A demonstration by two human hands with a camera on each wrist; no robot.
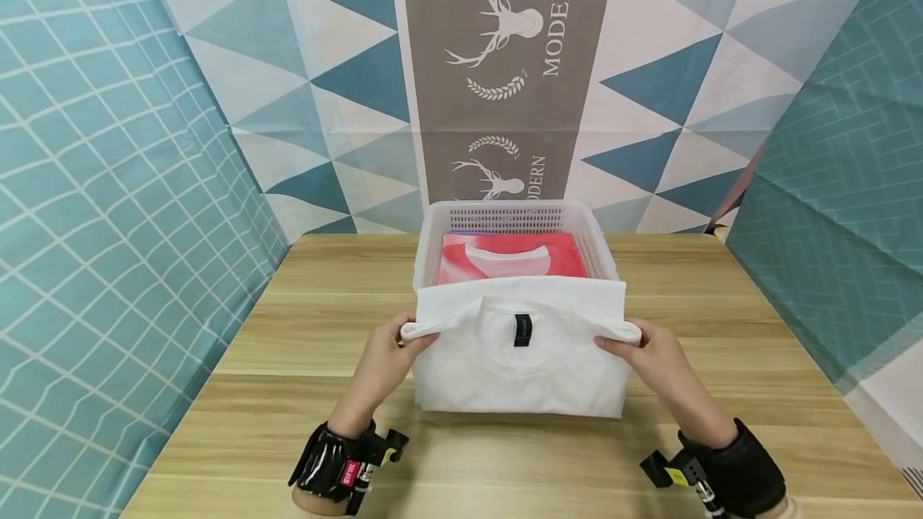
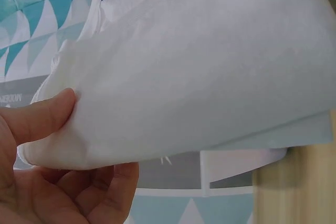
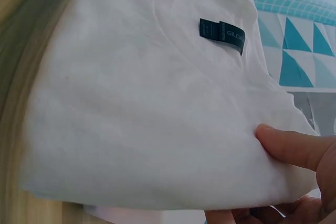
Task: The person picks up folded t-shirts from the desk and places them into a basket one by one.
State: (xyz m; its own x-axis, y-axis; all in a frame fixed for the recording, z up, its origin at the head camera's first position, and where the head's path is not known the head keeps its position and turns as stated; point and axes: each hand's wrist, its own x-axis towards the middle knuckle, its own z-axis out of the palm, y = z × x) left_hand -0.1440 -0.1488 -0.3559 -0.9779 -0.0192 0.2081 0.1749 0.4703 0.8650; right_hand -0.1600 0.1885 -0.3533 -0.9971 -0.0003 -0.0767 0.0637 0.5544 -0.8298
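A folded white T-shirt (image 1: pixel 519 383) with a black neck label (image 1: pixel 522 330) hangs between both hands, its collar facing up. My left hand (image 1: pixel 385 355) pinches its left side, thumb on top and fingers beneath. On the opposite side my right hand (image 1: pixel 652 351) pinches the cloth the same way, as the right wrist view also shows with the thumb over the shirt (image 3: pixel 131 103). Behind the shirt stands a white plastic basket (image 1: pixel 505 207), its front part hidden by the cloth. Inside the basket lies a folded red and pink shirt (image 1: pixel 570 255) with a pale neckline.
The basket stands toward the back of a wooden table (image 1: pixel 317 327). A patterned cloth (image 1: pixel 360 86) with triangles and deer heads hangs behind it. Teal tiled cloth (image 1: pixel 108 183) flanks the left side, and another teal cloth (image 1: pixel 851 183) the right.
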